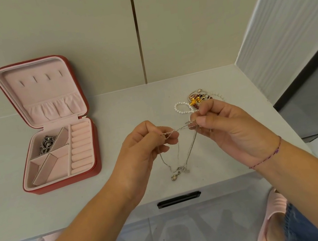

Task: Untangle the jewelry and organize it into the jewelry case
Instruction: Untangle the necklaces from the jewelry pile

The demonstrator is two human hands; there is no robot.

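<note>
Where taut, fine twisted silver chain (176, 130)

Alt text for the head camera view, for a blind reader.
The left hand and right hand pinch a tangled silver chain between them above a pale table. An open red jewelry case holding one dark piece sits at left; a jewelry pile lies behind the right hand.

Thin shiny metal chain (181, 150), glossy pearl strand (181, 109), matt velvety case lining (45, 90)
</note>
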